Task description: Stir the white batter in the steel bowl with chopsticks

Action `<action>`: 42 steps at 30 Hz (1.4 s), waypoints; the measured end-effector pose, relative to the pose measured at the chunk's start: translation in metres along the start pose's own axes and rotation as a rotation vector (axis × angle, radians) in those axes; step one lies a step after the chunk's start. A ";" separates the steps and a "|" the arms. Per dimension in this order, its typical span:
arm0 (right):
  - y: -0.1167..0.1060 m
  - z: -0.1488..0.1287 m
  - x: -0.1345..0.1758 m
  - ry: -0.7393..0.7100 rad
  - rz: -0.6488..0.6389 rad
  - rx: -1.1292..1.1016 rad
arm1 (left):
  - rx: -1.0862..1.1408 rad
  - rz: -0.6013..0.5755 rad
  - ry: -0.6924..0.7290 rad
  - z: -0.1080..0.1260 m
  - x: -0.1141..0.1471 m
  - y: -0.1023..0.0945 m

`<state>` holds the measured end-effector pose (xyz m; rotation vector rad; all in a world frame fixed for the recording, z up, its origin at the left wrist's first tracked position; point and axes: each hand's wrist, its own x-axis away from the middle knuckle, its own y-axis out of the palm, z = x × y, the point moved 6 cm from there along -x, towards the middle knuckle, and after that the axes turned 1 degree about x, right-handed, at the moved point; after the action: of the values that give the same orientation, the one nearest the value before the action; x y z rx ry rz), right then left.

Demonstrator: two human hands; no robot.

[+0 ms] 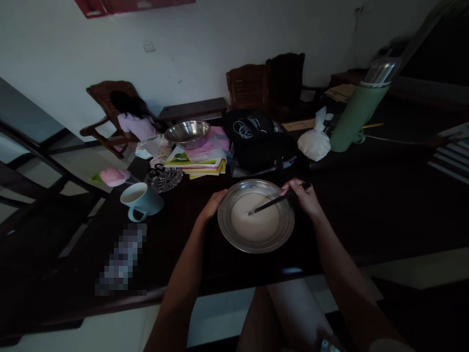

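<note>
One metal bowl [226, 231] sits on the dark surface [351, 210], pretty close to the near edge, with a whitish liquid [253, 227] inside. The right hand [301, 194] is up at the bowl's far right side and pinches black chopsticks [273, 201] between thumb and fingers. They slant down to the left, and the tips meet the liquid around the middle. The left hand [212, 205] is on the other side, touching the outside of the bowl up by the rim. Honestly can't tell whether it's gripping or just resting there, since the bowl hides part of it.

Loads of other stuff around too. Off to the left there's a light blue mug [152, 201] standing upright, a clear ridged dish [166, 181] just behind it, and a pink flower [113, 177] near the edge. Something pixelated [122, 259] lies in front of the mug, no clue what. Further back, a second metal bowl [187, 133] stands by some booklets [207, 167], and right next to those are a black case [262, 152] and a pale coiled cable [246, 128]. Over on the right, a tied plastic bag [315, 143] of white stuff is just beside a green flask [357, 117]. Another person [137, 127] is at a wooden chair [106, 90] beyond the surface.
</note>
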<state>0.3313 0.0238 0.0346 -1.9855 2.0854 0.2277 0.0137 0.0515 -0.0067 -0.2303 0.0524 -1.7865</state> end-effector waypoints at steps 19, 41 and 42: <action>-0.001 -0.001 -0.001 -0.008 0.025 -0.005 | 0.022 -0.006 -0.018 0.002 0.001 0.001; -0.004 -0.004 0.000 0.002 0.065 0.012 | 0.008 0.002 -0.025 0.002 0.000 0.001; -0.007 -0.003 0.000 0.000 0.095 0.008 | 0.014 0.002 -0.027 0.002 0.000 0.001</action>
<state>0.3378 0.0227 0.0384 -1.8838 2.1798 0.2370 0.0147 0.0512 -0.0048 -0.2436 0.0207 -1.7806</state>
